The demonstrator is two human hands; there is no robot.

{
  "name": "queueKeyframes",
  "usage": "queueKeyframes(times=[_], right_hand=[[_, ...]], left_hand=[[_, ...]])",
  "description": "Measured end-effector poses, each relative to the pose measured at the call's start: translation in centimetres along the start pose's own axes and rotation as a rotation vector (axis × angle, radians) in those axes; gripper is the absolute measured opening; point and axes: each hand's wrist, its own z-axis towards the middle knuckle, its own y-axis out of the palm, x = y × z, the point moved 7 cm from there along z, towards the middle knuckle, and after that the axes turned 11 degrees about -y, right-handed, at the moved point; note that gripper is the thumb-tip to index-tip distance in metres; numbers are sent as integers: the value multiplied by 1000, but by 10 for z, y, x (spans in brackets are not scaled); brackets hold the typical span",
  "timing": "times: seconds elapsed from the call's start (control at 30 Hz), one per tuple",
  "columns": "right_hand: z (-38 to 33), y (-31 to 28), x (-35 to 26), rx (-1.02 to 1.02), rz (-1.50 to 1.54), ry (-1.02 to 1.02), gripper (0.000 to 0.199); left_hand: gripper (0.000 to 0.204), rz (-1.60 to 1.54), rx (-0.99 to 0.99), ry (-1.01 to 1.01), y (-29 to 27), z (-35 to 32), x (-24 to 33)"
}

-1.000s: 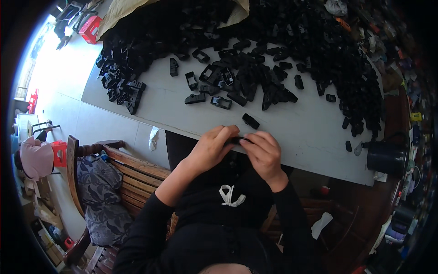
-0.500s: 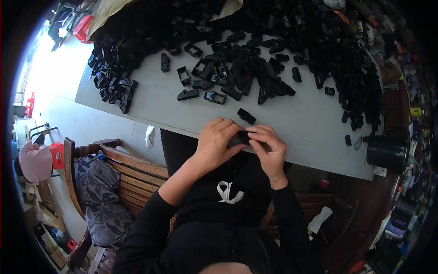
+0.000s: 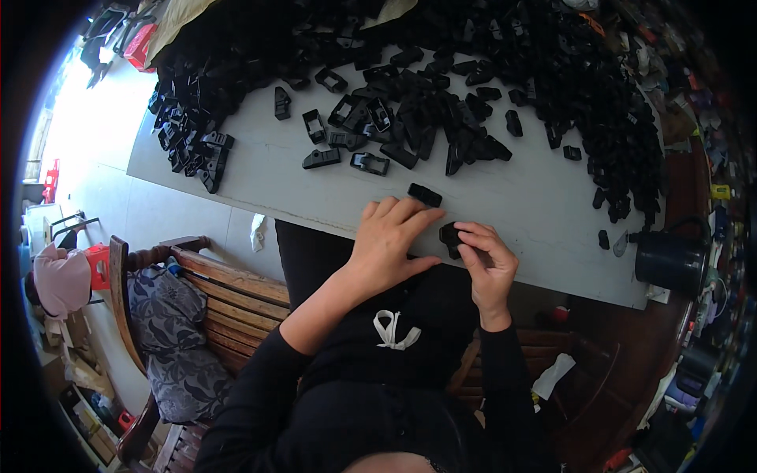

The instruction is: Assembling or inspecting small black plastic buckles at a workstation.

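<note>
Two hands at the tabletop [image 3: 315, 193] edge: right hand [image 3: 487, 264] pinches a small black part [image 3: 450, 235], left hand [image 3: 390, 240] spread flat just beside it.

a pale grey table [image 3: 268, 177] is carrying a great heap of black plastic parts [image 3: 505, 55], which is crowding its far edge and trailing down its right edge. loose parts [image 3: 371, 163] are lying scattered toward the middle. one small black piece [image 3: 424, 194] is sitting alone just beside the near edge. a smaller cluster [image 3: 193, 146] is gathering at the left edge.
</note>
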Motion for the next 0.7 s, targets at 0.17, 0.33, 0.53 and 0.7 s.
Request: queueKeyframes(times=[0.17,0.33,0.53,0.7], right_hand=[[-9,-13,-1,207,138,52,17],[-12,-19,-8,104,-124,-34,17],[1,19,-35,-133,-569,-392,26],[0,19,-33,-113,-596,-417,27]], left_hand=[[57,-44,-78,30,13,8,13],[39,-19,-149,123,18,10,12],[34,-162,-147,106,14,10,3],[33,-178,-161,103,15,9,1]])
